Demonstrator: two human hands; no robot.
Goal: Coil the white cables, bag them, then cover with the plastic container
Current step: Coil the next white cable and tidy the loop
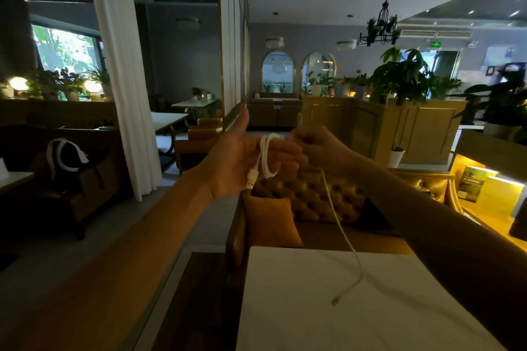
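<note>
A white cable [266, 155] is wound in a couple of loops around the fingers of my left hand [242, 159], which is held up palm toward me with the thumb raised. The cable's USB plug [251, 181] hangs below the palm. My right hand [319, 145] pinches the cable just right of the loops. From there the loose end runs down to the white table [299, 308], and its small connector [336, 300] hangs just above the tabletop. No bag or plastic container is in view.
A tufted golden sofa [313, 202] with an orange cushion [271, 221] stands behind the table. A lit shelf [484, 188] is at the right. A white curtain [119, 80], other tables and chairs fill the dim room to the left.
</note>
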